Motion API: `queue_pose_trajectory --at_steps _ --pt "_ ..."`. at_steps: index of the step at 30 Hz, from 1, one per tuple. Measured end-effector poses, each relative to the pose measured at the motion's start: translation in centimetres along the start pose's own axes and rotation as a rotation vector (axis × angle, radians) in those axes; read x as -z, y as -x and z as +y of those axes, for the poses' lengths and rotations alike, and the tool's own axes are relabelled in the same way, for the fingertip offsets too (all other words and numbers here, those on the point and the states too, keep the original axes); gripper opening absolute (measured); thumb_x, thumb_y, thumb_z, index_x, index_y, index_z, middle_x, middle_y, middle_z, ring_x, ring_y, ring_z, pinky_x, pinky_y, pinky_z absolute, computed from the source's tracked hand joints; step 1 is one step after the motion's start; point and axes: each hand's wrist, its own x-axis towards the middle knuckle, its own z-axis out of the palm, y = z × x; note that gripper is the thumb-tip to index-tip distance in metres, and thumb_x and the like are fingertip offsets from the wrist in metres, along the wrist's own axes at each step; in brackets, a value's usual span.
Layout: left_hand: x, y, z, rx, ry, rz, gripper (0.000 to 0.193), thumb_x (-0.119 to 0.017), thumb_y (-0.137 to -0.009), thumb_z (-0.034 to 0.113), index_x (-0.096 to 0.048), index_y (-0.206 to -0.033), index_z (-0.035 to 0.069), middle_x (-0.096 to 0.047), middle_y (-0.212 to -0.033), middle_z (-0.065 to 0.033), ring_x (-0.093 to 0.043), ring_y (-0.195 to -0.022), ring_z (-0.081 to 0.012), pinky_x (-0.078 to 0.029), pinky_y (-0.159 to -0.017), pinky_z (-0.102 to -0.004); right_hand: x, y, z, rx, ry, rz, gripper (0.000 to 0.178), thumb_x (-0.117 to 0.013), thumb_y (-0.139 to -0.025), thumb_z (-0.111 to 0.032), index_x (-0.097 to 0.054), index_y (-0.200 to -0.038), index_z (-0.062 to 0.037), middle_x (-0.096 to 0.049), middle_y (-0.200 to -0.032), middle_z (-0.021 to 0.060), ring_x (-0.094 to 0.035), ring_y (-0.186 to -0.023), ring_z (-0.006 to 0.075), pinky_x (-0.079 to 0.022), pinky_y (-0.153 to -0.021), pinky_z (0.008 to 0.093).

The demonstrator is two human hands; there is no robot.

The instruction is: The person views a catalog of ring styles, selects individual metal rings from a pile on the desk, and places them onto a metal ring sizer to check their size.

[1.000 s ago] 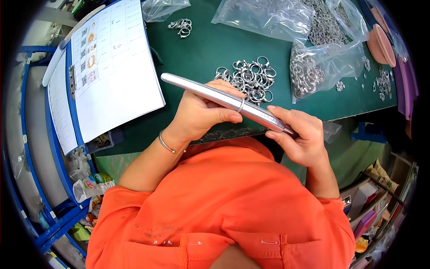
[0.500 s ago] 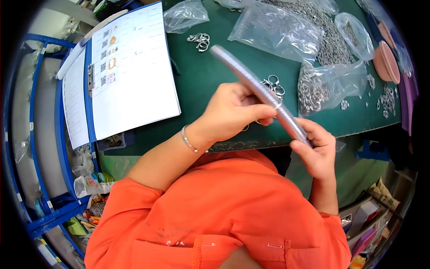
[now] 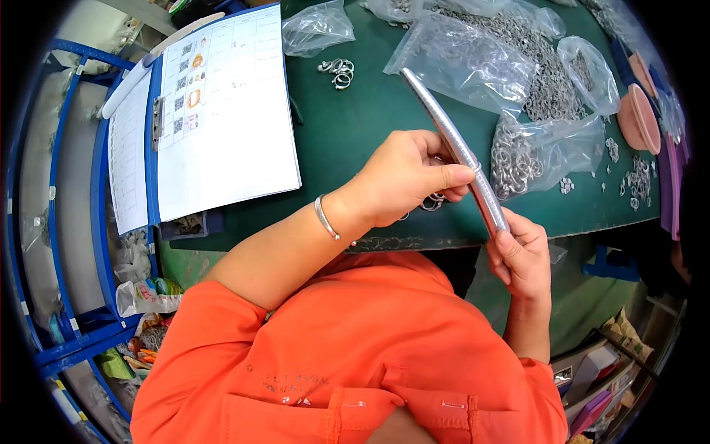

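My right hand (image 3: 522, 259) is closed around the thick lower end of a silvery, tapered ring mandrel (image 3: 442, 118), whose thin end points up and away to the left. A small silver ring (image 3: 476, 168) sits around the mandrel, a little below its middle. My left hand (image 3: 405, 177) pinches at that ring with thumb and fingers, beside the rod. Under and behind my left fingers, several loose silver rings (image 3: 433, 202) lie on the green table (image 3: 355, 111), partly hidden by the hand.
An open clipboard with printed sheets (image 3: 229, 155) lies at the left. Another small ring group (image 3: 340, 74) lies beyond my left hand. A clear bag of rings (image 3: 518, 166), a large heap of small metal pieces (image 3: 551, 81) and a pink bowl (image 3: 640, 122) stand right.
The mandrel has tilted steeper, its thin tip shifting right. My left hand has moved right with it, still at the ring; my right hand keeps its grip on the thick end.
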Motion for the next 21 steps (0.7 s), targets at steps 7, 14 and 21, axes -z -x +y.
queue_pose_trajectory --at_steps 7,14,21 --pt "3.1 -1.3 -0.3 -0.225 0.292 0.097 0.023 -0.059 -0.085 0.009 -0.056 -0.102 -0.005 -0.060 -0.084 -0.0061 -0.057 -0.072 -0.0115 -0.049 -0.069 -0.0241 -0.8 -0.7 0.4 0.563 0.946 0.249 0.037 -0.067 -0.075 -0.005 -0.056 -0.109 0.0042 -0.062 -0.082 0.0113 -0.058 -0.067 0.0153 -0.045 -0.063 0.0245" --pt "10.6 -4.2 1.1 -0.512 -1.229 0.936 0.030 -0.066 -0.072 0.004 -0.060 -0.100 -0.004 -0.060 -0.090 -0.0140 -0.060 -0.072 -0.0211 -0.048 -0.070 -0.0282 0.6 0.0 1.7 0.450 0.835 0.306 0.038 -0.066 -0.077 -0.008 -0.056 -0.111 0.0050 -0.063 -0.082 0.0109 -0.057 -0.071 0.0109 -0.045 -0.065 0.0234" --pt "8.1 -3.0 0.4 -0.775 -1.401 0.813 0.019 -0.069 -0.073 0.014 -0.062 -0.080 -0.002 -0.059 -0.084 -0.0138 -0.058 -0.068 -0.0239 -0.047 -0.066 -0.0301 1.2 0.3 2.0 0.440 0.788 0.314 0.037 -0.065 -0.079 -0.009 -0.055 -0.113 0.0042 -0.058 -0.079 0.0041 -0.048 -0.067 0.0051 -0.041 -0.061 0.0186"
